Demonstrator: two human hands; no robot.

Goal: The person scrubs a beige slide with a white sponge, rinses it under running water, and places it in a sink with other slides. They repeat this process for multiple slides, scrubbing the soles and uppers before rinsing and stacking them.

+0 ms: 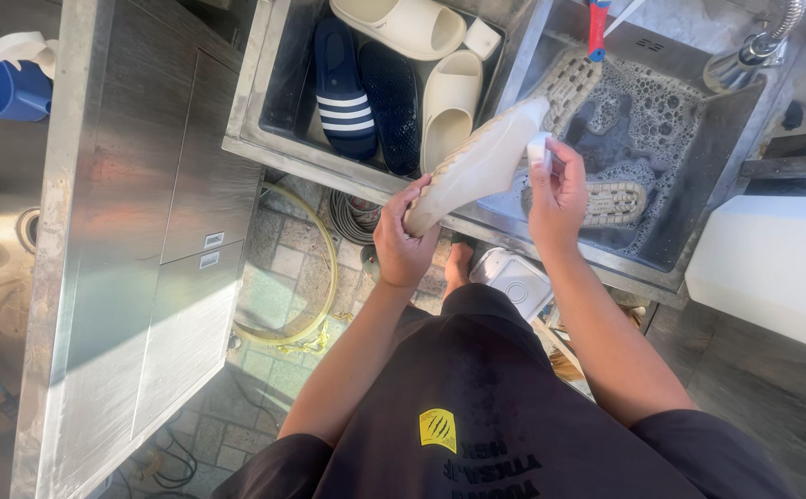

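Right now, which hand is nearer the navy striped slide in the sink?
Left. The left hand grips the beige shoe's lower end, just below-right of the navy slide. The right hand is farther right, over the soapy basin.

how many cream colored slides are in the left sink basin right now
2: one cream slide lies across the back of the left basin, the other lies at its right side beside the dark slide. More may be hidden.

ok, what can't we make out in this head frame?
- White piece in the right hand: mostly covered by the fingers, kind unclear.
- Heel of the cream shoe: wrapped by the left hand.
- Sink bottom: under foam.
- Tap, blue jug: cut by frame edges.
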